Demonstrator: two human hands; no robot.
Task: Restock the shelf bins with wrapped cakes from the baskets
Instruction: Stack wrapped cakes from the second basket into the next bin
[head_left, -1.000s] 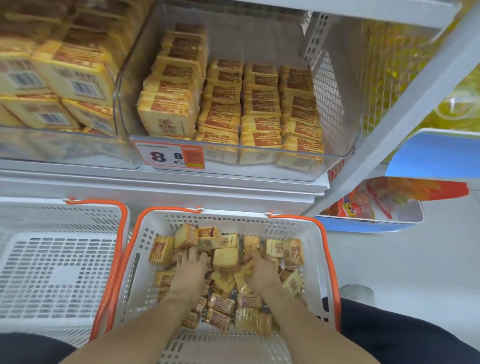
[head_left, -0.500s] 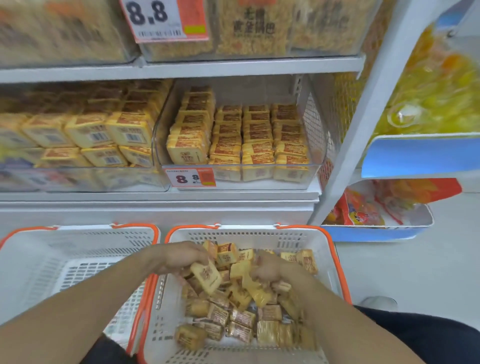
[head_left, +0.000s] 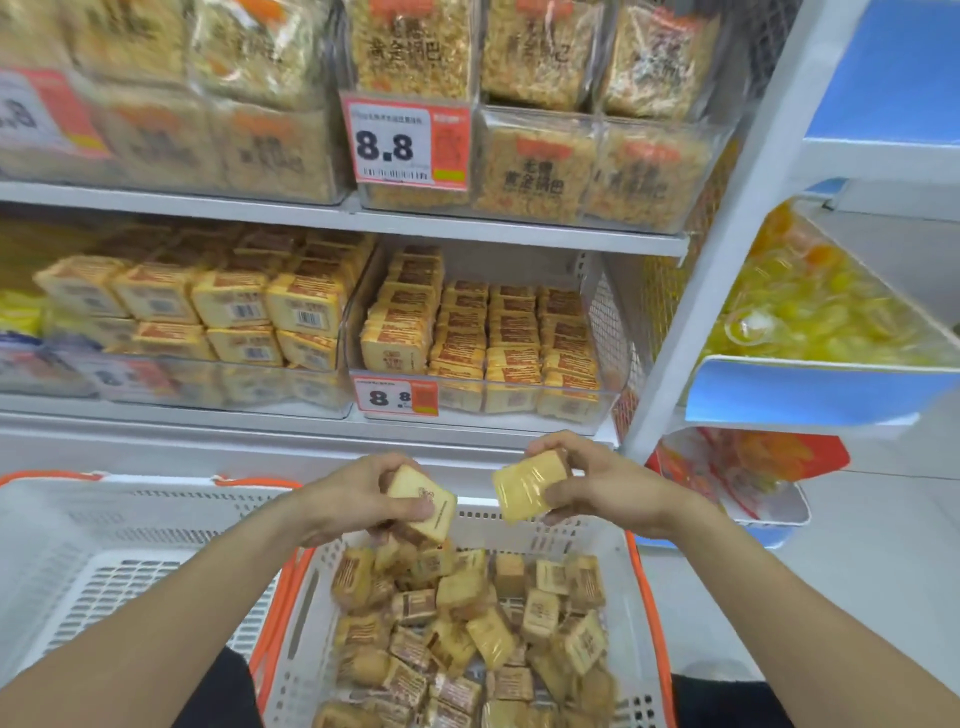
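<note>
On the upper shelf (head_left: 467, 221) stand bags of a puffed yellow snack behind a price tag (head_left: 406, 143) reading 8.8. Below it, two clear shelf bins hold rows of wrapped cakes: the left bin (head_left: 208, 384) is packed nearly to its front wall, and the right bin (head_left: 483, 400), with its own small price tag (head_left: 397, 397), has neat rows that are lower toward the right side. To the right, behind a white post (head_left: 727, 260), blue trays (head_left: 810, 389) carry bright yellow packets.

Near the person, two white baskets with orange rims sit side by side. The right basket (head_left: 618, 540) is full of loose wrapped cakes (head_left: 467, 634) lying in all directions. The left basket (head_left: 78, 545) shows only its slotted bottom.

Both hands are raised above the right basket, in front of the lower shelf edge. The left hand (head_left: 358, 499) grips one wrapped cake (head_left: 423, 501), fingers curled around its sides. The right hand (head_left: 602, 486) holds another wrapped cake (head_left: 527, 491) in a shiny yellow wrapper, pinched between thumb and fingers.

The left part of the shelves is blurred, so the labels there cannot be read. The bottom of the right basket is cut off by the frame edge.
</note>
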